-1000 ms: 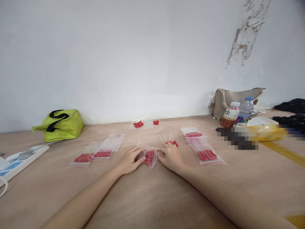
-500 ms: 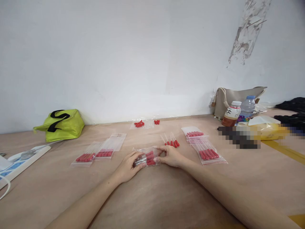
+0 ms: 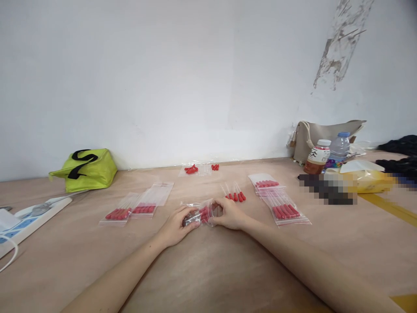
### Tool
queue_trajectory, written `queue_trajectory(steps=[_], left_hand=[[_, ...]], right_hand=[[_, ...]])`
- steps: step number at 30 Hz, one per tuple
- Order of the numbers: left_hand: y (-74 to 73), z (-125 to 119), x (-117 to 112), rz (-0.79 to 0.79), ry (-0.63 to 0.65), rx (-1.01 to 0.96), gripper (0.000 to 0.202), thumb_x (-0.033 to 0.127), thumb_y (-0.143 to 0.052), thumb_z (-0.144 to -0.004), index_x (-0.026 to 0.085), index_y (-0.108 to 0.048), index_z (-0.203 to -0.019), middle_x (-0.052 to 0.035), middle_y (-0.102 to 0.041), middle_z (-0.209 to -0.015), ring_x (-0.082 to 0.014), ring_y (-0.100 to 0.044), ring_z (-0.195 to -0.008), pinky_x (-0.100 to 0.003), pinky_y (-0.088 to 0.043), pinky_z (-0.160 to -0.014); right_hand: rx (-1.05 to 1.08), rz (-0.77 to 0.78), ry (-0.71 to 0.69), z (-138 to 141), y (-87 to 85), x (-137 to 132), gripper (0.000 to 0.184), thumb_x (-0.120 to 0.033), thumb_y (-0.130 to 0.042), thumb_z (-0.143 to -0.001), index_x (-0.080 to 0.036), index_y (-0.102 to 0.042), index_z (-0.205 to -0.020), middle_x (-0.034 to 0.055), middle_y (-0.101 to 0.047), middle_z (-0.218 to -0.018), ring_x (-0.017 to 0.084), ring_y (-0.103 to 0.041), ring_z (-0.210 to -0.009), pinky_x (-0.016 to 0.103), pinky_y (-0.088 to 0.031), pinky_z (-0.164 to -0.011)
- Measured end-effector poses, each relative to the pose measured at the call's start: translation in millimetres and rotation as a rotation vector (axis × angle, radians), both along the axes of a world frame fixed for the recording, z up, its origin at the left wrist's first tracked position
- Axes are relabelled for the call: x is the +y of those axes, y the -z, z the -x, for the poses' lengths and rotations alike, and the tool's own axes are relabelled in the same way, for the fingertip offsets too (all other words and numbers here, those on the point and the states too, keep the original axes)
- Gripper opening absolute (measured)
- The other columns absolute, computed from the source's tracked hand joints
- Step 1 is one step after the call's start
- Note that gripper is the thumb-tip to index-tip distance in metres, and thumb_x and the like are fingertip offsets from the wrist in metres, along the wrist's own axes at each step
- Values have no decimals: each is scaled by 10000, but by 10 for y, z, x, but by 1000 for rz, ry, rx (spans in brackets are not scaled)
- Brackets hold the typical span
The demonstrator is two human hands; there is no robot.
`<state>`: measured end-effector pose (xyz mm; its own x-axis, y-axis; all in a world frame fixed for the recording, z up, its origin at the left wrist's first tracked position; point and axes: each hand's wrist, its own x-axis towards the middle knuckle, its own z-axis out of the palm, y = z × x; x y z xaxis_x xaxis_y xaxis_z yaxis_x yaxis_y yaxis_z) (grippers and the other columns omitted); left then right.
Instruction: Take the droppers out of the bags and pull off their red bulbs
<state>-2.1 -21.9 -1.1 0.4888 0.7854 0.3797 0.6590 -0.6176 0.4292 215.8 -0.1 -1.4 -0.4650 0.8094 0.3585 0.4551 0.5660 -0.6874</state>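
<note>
My left hand [image 3: 176,226] and my right hand [image 3: 230,214] both grip a small clear plastic bag [image 3: 201,213] with red-tipped droppers inside, held just above the wooden table [image 3: 208,269]. The left fingers curl round its left end, the right fingers pinch its right end. Three loose red-bulbed droppers [image 3: 235,194] lie just beyond my right hand. Filled bags [image 3: 282,208] are stacked to the right, and two more filled bags [image 3: 130,211] lie to the left.
A lime green bag [image 3: 84,168] sits at the back left, a white power strip [image 3: 26,219] at the far left. Loose red bulbs [image 3: 190,169] lie by the wall. A beige bag [image 3: 321,134], two bottles [image 3: 319,155] and yellow packaging [image 3: 368,180] stand at the right.
Both hands have lifted the bag slightly off the table and turned it crosswise, bunching it between them. Nothing else on the table has moved.
</note>
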Motion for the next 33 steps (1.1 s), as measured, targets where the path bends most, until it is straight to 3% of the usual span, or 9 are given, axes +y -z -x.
queue_trajectory(steps=[7,15,25,30,33], left_hand=[[-23,-9,-14,43,-7,-8,352,406,-509,-791,206,-539,-1079,-63,-581,-1050,-196,-540,-953,-331,-428,-838],[-11,-4,-7,62,-19,-14,337,406,-512,-791,204,-546,-1059,-55,-585,-1030,-188,-550,-927,-320,-436,-817],[14,20,17,75,-10,-30,357,410,-523,-783,207,-540,-1076,-51,-579,-1036,-182,-536,-938,-311,-424,-825],[29,44,27,78,-29,-14,359,413,-523,-782,205,-542,-1075,-50,-583,-1001,-176,-540,-897,-306,-429,-792],[21,47,23,73,-35,-12,361,414,-530,-777,209,-543,-1074,-47,-582,-991,-175,-541,-878,-305,-429,-783]], right_hand=[[-125,-95,2,7,-46,-26,297,-306,-723,-540,-202,-589,-784,-17,-611,-807,143,-527,-775,230,-355,-662],[-154,-36,19,32,-11,-66,212,-230,-631,-607,-183,-523,-783,-29,-572,-674,97,-499,-602,192,-326,-528],[-20,30,-3,13,32,-34,176,-214,-622,-604,-180,-544,-758,-47,-573,-631,79,-524,-588,177,-368,-538],[-83,30,46,-144,-1,3,188,-206,-615,-606,-175,-565,-785,-27,-596,-663,89,-536,-600,192,-377,-557],[-124,-49,47,-208,-10,2,243,-244,-667,-563,-177,-567,-774,-12,-597,-732,113,-535,-672,211,-381,-597]])
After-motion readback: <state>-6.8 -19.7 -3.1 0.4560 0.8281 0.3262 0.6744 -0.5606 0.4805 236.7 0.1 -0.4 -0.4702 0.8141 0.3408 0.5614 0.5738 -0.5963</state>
